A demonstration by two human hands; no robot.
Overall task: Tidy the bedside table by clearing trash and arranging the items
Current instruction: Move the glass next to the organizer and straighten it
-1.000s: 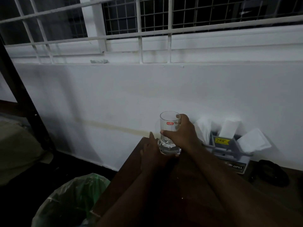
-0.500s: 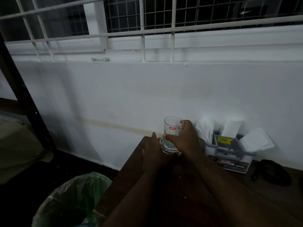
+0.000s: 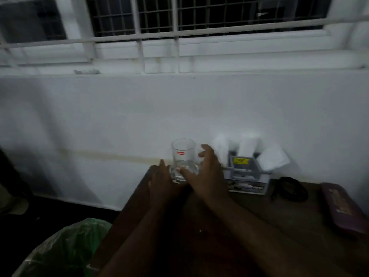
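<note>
A clear drinking glass [image 3: 183, 154] with a small red label stands upright at the far left corner of the dark wooden bedside table [image 3: 249, 222], close to the white wall. My right hand [image 3: 205, 174] is just right of the glass with its fingers spread and loosened; only the thumb still lies against the lower part. My left hand [image 3: 162, 181] rests on the table on the glass's left side, fingers straight, touching its base.
A grey organiser box [image 3: 246, 173] with white papers stands against the wall right of the glass. A coiled black cable [image 3: 289, 188] and a dark purple case [image 3: 343, 206] lie further right. A bin lined with a green bag [image 3: 65, 248] stands on the floor left of the table.
The glass came down onto the table's corner and my right hand opened off it. My left hand stayed at its base. The camera swung right, bringing the purple case into view.
</note>
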